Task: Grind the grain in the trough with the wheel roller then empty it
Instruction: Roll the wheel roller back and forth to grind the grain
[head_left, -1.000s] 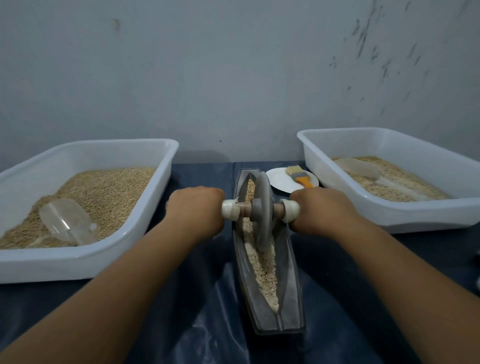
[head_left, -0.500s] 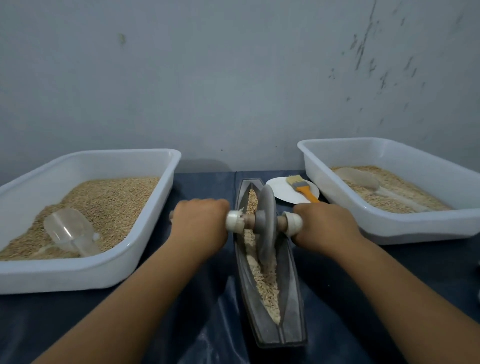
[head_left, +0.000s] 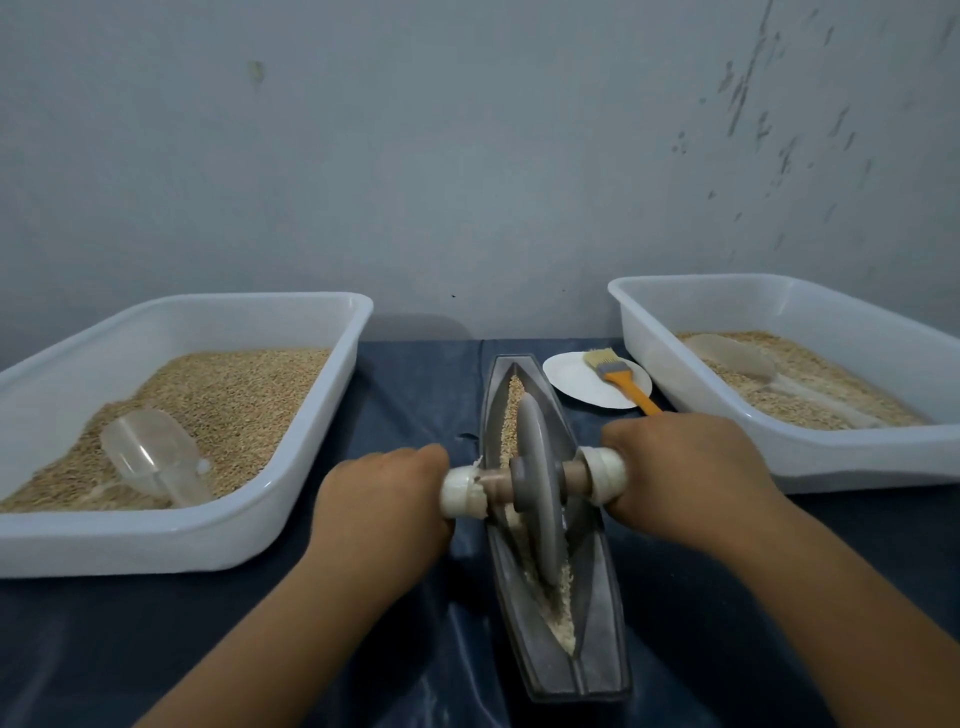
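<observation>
A narrow grey boat-shaped trough (head_left: 600, 639) lies lengthwise in the middle of the dark blue table cover, with pale grain (head_left: 514, 397) along its groove. A grey wheel roller (head_left: 540, 488) stands upright in the groove, about mid-length. My left hand (head_left: 382, 512) is closed on the axle's left white-wrapped handle. My right hand (head_left: 685, 467) is closed on the right handle. Crushed grain (head_left: 563, 618) lies in the near end of the trough.
A white tub (head_left: 249, 525) of grain with a clear scoop (head_left: 150, 457) stands at the left. A second white tub (head_left: 831, 457) with grain and a scoop (head_left: 732, 358) stands at the right. A white plate (head_left: 576, 382) with an orange-handled brush (head_left: 621, 376) sits behind the trough.
The wheel has rolled along the trough toward me, from the far part to about the middle, with both hands still on the handles. The camera has tilted slightly.
</observation>
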